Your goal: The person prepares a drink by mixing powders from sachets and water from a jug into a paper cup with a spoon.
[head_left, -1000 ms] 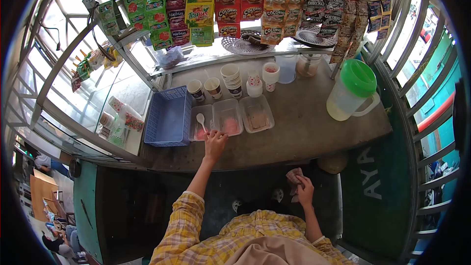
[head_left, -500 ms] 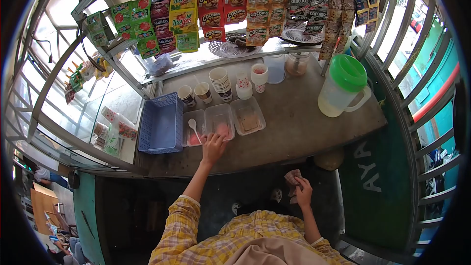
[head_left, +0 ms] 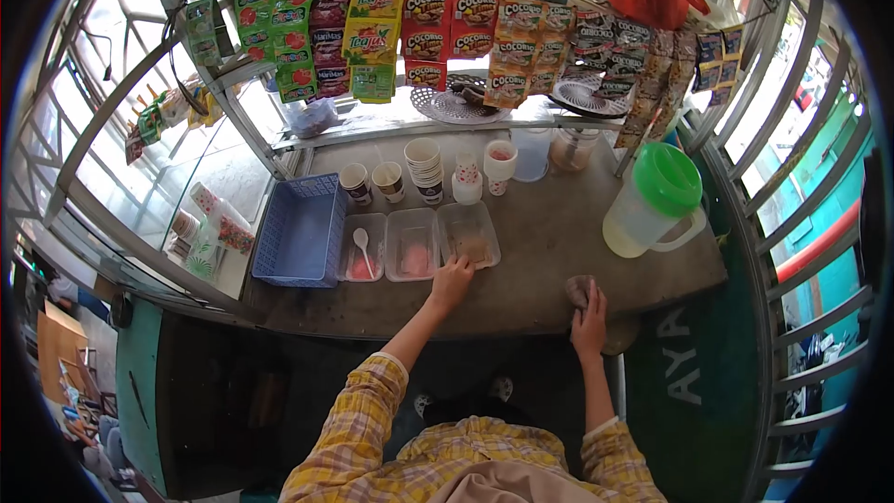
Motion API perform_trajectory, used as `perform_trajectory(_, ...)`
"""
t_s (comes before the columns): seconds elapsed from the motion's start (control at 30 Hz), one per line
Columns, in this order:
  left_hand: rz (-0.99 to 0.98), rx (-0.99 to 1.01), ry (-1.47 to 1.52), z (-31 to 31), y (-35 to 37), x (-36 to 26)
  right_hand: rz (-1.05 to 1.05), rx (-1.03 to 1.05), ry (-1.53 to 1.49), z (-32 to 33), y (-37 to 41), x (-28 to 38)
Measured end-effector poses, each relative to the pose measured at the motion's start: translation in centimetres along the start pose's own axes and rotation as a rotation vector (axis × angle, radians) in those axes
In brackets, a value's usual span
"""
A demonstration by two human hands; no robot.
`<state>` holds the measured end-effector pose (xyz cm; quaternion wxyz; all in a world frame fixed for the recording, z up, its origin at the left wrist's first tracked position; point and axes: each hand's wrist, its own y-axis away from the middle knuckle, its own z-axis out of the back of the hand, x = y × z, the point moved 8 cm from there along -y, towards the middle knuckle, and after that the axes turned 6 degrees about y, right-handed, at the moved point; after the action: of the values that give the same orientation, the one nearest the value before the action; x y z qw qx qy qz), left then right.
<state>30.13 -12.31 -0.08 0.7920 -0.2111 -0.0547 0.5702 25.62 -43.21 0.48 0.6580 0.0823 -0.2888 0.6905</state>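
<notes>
Hands sit apart on the counter (head_left: 559,242) in front of you. Your left hand (head_left: 453,279) reaches forward with its fingers bent, and the fingertips meet the near rim of the right tray (head_left: 468,235), the one with brownish stuff in it. Whether those fingers pinch the rim or only touch it cannot be told from this view. Your right hand (head_left: 588,312) is at the near edge of the counter, well to the right, with its fingers folded over a cloth (head_left: 578,287) and holding it down against the surface.

That right tray is the last in a row of three clear trays that lie side by side near the front of the counter. The middle tray (head_left: 412,247) holds something pink, and the left tray (head_left: 361,261) holds pink stuff too, with a white spoon (head_left: 359,240) lying in it. A blue basket (head_left: 303,228) stands just beside the left tray, on its far side from your hand.

Behind the trays you have two cups (head_left: 371,182), a stack of cups (head_left: 425,163) and a few small pots. A pitcher with a green lid (head_left: 652,205) stands at the right end of the counter, past the cloth. Rows of sachets (head_left: 428,14) hang above the back shelf
</notes>
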Motion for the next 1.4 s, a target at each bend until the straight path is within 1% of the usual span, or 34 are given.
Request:
perform_trajectory(0.07, -0.044, -0.061, 0.029, 1.3, 0.1, -1.0, -0.014, 0.172, 0.356, -4.2, -2.5, -3.1)
perform_trajectory(0.17, -0.096, -0.138, 0.068, 3.1, 0.2, -2.4, -0.011, 0.231, 0.311, -6.8, -5.6, -4.1)
perform_trajectory(0.27, -0.112, -0.163, 0.116, 5.0, 1.1, -4.4, 0.065, 0.101, 0.396, -8.3, -9.4, -3.1)
perform_trajectory(0.37, -0.119, -0.175, 0.141, 7.4, 3.8, -6.1, 0.08, -0.007, 0.329, -10.2, -13.4, -0.6)
perform_trajectory(0.47, -0.115, -0.2, 0.139, 11.1, 8.2, -8.1, 0.13, -0.013, 0.234, -13.1, -16.2, 3.2)
perform_trajectory(0.53, -0.082, -0.218, 0.143, 12.9, 12.1, -8.7, 0.2, 0.002, 0.197, -15.4, -17.1, 6.6)
perform_trajectory(0.7, 0.102, -0.187, 0.061, 17.7, 19.4, -9.1, 0.456, 0.072, 0.115, -20.0, -16.0, 15.0)
perform_trajectory(0.8, 0.239, -0.191, -0.048, 19.6, 23.1, -8.8, 0.607, 0.131, 0.057, -20.8, -13.6, 18.7)
perform_trajectory(0.87, 0.306, -0.193, -0.111, 20.3, 24.8, -8.9, 0.701, 0.143, 0.02, -20.2, -11.5, 20.1)
perform_trajectory(0.97, 0.373, -0.216, -0.166, 20.5, 26.5, -8.9, 0.824, 0.245, -0.051, -18.6, -8.4, 21.3)
perform_trajectory(1.07, 0.413, -0.252, -0.201, 20.9, 26.9, -8.7, 0.93, 0.359, -0.138, -17.7, -7.2, 20.6)
perform_trajectory(1.17, 0.445, -0.3, -0.215, 21.3, 26.8, -8.8, 0.777, 0.232, -0.254, -17.1, -11.1, 19.2)
perform_trajectory(1.27, 0.472, -0.319, -0.212, 21.4, 26.7, -9.1, 0.671, 0.077, -0.195, -17.3, -14.9, 19.7)
perform_trajectory(1.33, 0.481, -0.321, -0.204, 21.3, 26.7, -9.2, 0.697, 0.1, -0.099, -19.6, -16.6, 20.5)
perform_trajectory(1.4, 0.49, -0.324, -0.199, 21.1, 26.8, -9.4, 0.733, 0.135, 0.019, -21.5, -16.6, 20.8)
